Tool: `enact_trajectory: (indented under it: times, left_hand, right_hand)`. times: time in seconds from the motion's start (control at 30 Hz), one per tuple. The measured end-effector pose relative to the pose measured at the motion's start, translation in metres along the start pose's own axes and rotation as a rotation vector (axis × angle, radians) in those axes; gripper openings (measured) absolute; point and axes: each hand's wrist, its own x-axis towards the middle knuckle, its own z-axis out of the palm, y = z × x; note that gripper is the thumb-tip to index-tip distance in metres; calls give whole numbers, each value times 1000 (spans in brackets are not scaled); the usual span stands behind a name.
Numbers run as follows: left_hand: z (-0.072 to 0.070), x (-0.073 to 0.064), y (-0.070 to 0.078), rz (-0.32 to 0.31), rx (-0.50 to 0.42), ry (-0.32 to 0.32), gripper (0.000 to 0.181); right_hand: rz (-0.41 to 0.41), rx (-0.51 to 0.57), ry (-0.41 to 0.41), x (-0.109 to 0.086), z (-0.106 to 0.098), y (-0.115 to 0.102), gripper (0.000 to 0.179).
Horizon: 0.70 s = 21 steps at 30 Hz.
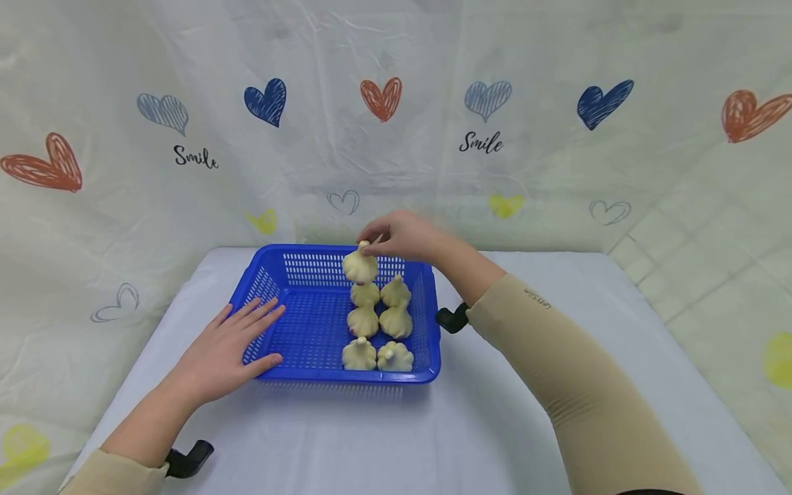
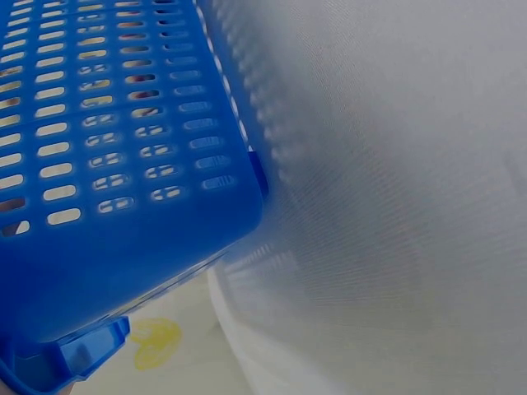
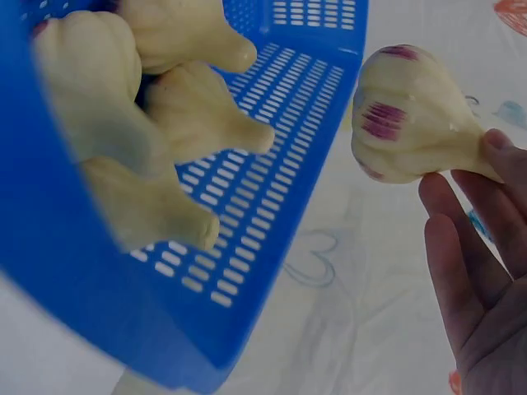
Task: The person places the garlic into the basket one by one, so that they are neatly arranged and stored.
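Observation:
My right hand [image 1: 402, 235] pinches a garlic bulb [image 1: 359, 267] by its stem, above the far part of a blue plastic basket [image 1: 346, 375]. In the right wrist view this bulb [image 3: 412, 119] is pale with purple patches, and thumb and fingers meet at its neck. Several more garlic bulbs [image 1: 396, 322] sit in two columns in the basket's right half, stems mostly upward. Over the basket's left rim lies my left hand [image 1: 225, 354], fingers spread and straight, holding no bulb. The left wrist view has mainly the slotted basket wall [image 2: 123, 239].
The basket stands on a table with a white cloth [image 1: 495, 426]. Behind it hangs a pale plastic sheet [image 1: 421, 165] printed with hearts and "Smile". A black wrist mount [image 1: 453, 318] is beside the basket's right rim, another [image 1: 189, 459] below the left hand.

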Motion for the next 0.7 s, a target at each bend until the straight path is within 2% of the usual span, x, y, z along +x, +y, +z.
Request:
enact_trajectory:
  times: [0.3, 0.6, 0.7]
  left_hand:
    - [0, 0, -1, -9, -2, -3, 80]
    - [0, 0, -2, -15, -3, -9, 81]
    - [1, 1, -3, -12, 1, -5, 81]
  right_hand:
    - [-12, -94, -51, 39, 27, -14, 23]
    - [-7, -214, -133, 63, 54, -19, 28]
    - [-3, -225, -166, 67, 61, -18, 29]
